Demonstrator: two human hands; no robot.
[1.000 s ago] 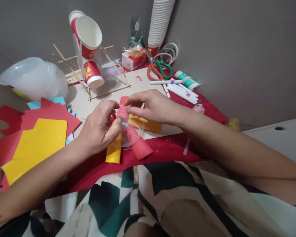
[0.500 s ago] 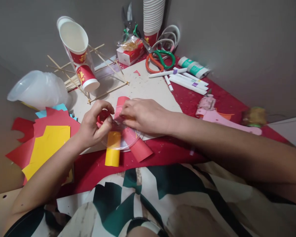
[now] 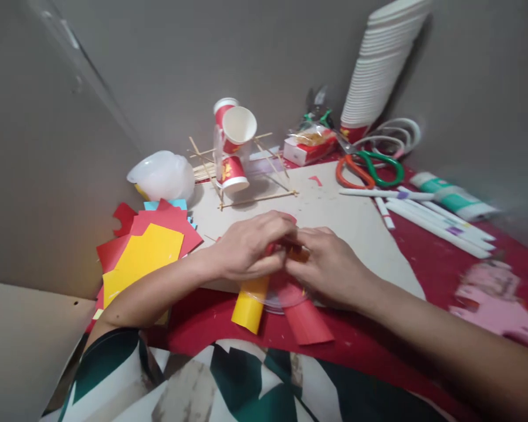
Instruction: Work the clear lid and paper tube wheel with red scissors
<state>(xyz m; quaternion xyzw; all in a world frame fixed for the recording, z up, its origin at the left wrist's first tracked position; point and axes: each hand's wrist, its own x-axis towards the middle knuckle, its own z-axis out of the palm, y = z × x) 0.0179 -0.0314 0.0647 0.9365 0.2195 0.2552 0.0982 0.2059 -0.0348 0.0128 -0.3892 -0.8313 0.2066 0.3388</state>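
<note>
My left hand [image 3: 246, 246] and my right hand [image 3: 330, 266] meet over a clear plastic disc [image 3: 286, 299] with paper strips fixed to it. A yellow strip [image 3: 250, 305] and a red strip [image 3: 308, 322] stick out towards me from under the hands. Both hands have their fingers curled and pressed together on the red paper [image 3: 281, 249] at the disc's middle. What exactly the fingertips pinch is hidden. The piece lies on a beige board [image 3: 334, 217] over a red cloth [image 3: 426, 264].
Left lie red, yellow and blue paper sheets [image 3: 145, 252] and a clear plastic container [image 3: 162, 176]. Behind stand a skewer frame with paper cups [image 3: 233, 152], a cup stack [image 3: 378, 76], scissors [image 3: 369, 167], white markers [image 3: 422, 211], a glue tube [image 3: 449, 196]. A pink glue gun [image 3: 497, 299] lies right.
The camera swung left, so everything shifted right in view. My left hand closed in over the disc's middle beside my right hand; the red ring it held is no longer visible.
</note>
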